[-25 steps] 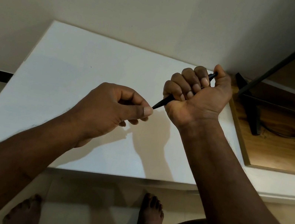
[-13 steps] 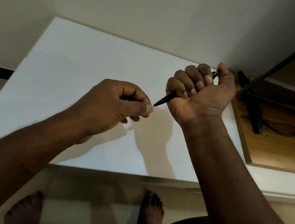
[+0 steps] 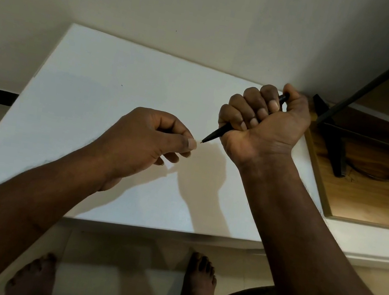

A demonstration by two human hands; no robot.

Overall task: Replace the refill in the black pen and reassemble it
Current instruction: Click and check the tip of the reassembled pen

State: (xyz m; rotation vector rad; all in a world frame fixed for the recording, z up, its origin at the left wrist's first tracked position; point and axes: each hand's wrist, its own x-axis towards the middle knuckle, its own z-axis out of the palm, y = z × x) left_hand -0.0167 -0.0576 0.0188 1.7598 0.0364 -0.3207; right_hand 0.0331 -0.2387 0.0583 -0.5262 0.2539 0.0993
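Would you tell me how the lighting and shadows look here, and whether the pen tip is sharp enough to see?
Head view: dim light, no glare; the left hand and right hand throw soft shadows on the white table. Head view: the black pen is fairly sharp, its tip tiny beside the left thumb. Head view: the wide lens splays the table's edges.

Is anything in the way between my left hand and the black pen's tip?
Nothing visible. The left hand sits just short of the tip of the black pen, with open air between them. The right hand grips the barrel.
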